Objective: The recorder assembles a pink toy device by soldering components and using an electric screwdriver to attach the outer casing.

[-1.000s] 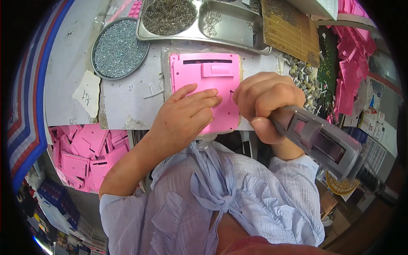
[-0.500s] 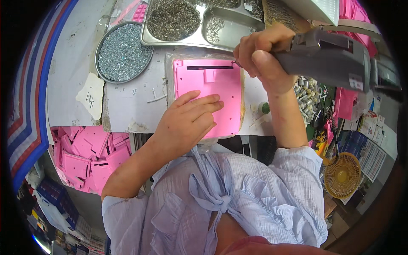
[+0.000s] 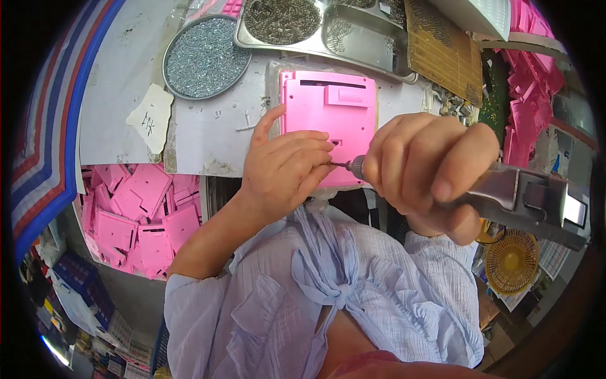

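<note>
A pink plastic panel (image 3: 356, 136) with a dark slot and small holes lies on a clear plastic bag at the table's near edge. My left hand (image 3: 281, 158) rests on its left part, little finger spread and the other fingers stretched out. My right hand (image 3: 423, 167) is closed around a grey power screwdriver (image 3: 521, 196), held almost level with its body to the right. The thin bit (image 3: 341, 165) reaches left to the fingertips of my left hand, over the panel. Whether a screw sits at the bit's tip is hidden by those fingers.
A round tray of silvery screws (image 3: 205, 57) stands at the back left, beside a metal compartment tray (image 3: 315, 45) of small metal parts. Pink pieces (image 3: 139, 215) fill a container at the left. A brown board (image 3: 445, 54) and a yellow basket (image 3: 511, 260) are at the right.
My right hand brought the screwdriver from the panel's far right corner nearer to me, its bit now by my left fingertips. The view has shifted slightly.
</note>
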The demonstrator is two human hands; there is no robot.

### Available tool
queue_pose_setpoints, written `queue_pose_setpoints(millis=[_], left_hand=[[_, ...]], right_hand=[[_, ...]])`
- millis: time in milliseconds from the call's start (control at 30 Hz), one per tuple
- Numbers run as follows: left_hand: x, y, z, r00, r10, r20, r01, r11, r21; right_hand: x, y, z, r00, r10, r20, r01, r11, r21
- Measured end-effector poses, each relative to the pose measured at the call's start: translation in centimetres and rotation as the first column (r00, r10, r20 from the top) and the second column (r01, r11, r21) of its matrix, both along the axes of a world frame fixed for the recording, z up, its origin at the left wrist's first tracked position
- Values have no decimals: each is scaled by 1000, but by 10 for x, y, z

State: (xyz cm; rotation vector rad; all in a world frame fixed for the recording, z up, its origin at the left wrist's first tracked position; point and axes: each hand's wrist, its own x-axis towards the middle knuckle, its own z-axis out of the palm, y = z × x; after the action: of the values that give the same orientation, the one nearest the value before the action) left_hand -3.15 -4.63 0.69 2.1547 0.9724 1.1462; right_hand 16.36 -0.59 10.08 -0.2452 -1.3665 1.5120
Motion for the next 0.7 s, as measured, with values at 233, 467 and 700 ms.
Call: queue_pose_setpoints(millis=[233, 467, 700], left_hand=[[-10, -1, -1, 1000, -21, -15, 22, 997, 73], [-46, 32, 9, 973, 203, 106, -204, 979, -4], [-32, 12, 3, 996, 66, -64, -65, 998, 20]], right_hand=[[-15, -7, 4, 996, -42, 78, 49, 995, -86], [-25, 21, 5, 981, -130, 146, 127, 991, 31], [-45, 84, -45, 996, -74, 40, 71, 995, 68]])
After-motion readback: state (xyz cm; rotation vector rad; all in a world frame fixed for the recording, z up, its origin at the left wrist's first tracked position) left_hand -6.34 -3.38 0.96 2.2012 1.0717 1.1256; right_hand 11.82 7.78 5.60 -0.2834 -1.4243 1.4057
